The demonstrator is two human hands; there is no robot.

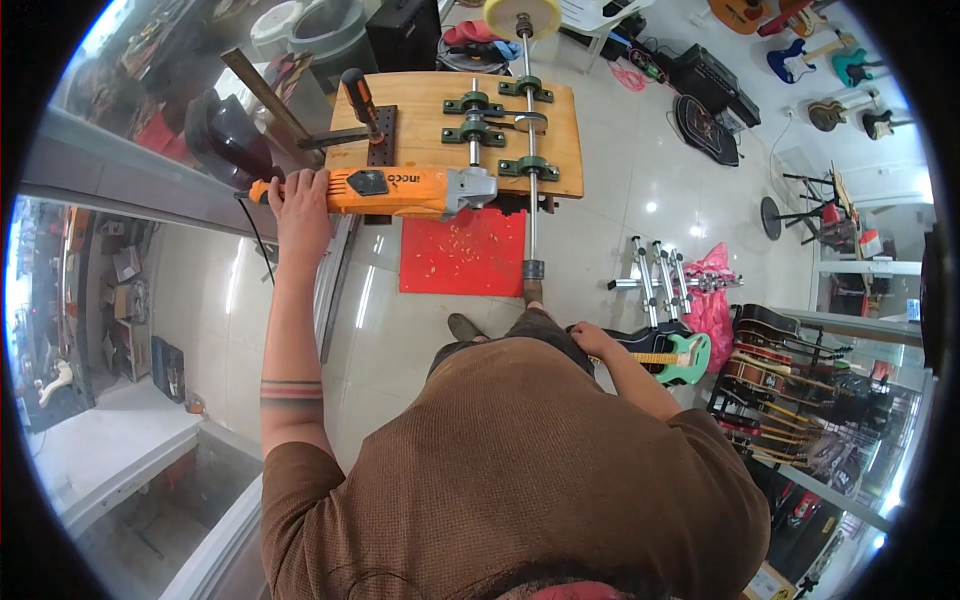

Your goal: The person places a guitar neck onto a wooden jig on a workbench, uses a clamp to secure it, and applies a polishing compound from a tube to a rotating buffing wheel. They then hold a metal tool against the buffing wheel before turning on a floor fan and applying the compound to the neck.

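My left hand point(302, 205) is wrapped round the rear end of an orange angle grinder point(410, 190), which lies across the near side of a wooden board point(420, 100). The grinder's grey head point(472, 188) meets the near end of a short shaft point(475, 152) in green bearing blocks point(472, 132). Beside it, a long metal shaft point(533, 220) runs through more green bearings point(529, 168), with a yellow wheel point(523, 18) at its far end. My right hand point(590, 338) rests by my right thigh, holding nothing I can see, its fingers loosely bent and partly hidden.
An orange-and-black clamp point(362, 105) stands at the board's left. Below the board lies a red mat point(462, 252) strewn with chips. Close on my right are a mint-green guitar point(685, 358), metal stands point(650, 280) and a guitar rack point(765, 375). A glass partition frame point(150, 210) runs along the left.
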